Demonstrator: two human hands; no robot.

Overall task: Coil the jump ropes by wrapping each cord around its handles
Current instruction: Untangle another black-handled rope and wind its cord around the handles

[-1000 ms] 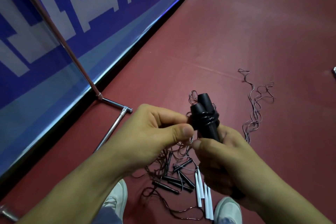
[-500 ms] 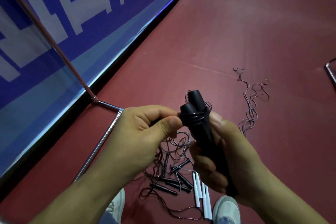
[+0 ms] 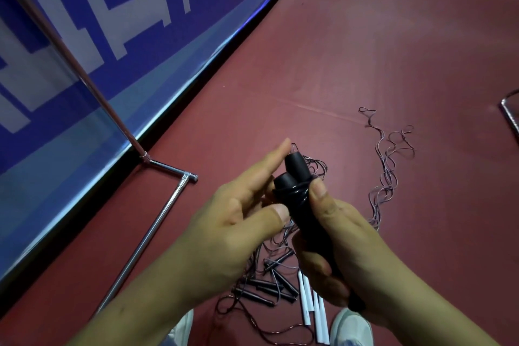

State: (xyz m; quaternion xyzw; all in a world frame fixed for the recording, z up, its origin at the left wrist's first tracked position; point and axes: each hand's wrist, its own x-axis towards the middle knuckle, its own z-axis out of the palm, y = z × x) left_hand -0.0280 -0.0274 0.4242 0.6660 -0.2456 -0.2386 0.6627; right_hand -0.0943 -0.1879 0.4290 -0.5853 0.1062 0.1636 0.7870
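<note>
— Gripping the handles: right hand, fingers curled round the lower half, thumb pressed on the cord wraps near the top.
— How many handles?
— Two, black, side by side, tops up and tilted away. One top sits higher than the other.
— Cord state?
— Several turns round both handles just under the tops. Can't trace where the tail leaves the wrap.
— Left hand?
— Released. Fingers straight, lying against the left side of the handles, index tip beside the higher top. Thumb out straight, tip just beside the handles below the wrap. Can't tell whether it touches the cord.
— Where's the bundle?
— In the air, mid-frame, above the floor.
— Below it?
— Pile of black handles tangled with thin cords on the floor, under the hands. White handles just right of the pile, roughly parallel. Loose cords loop out from there toward the upper right.
— Rest of scene?
— White shoes at the bottom edge, either side of the pile. Chrome stand on the left, its pole leaning up and its foot bar on the floor. Blue banner with white lettering behind it, along the floor edge.
</note>
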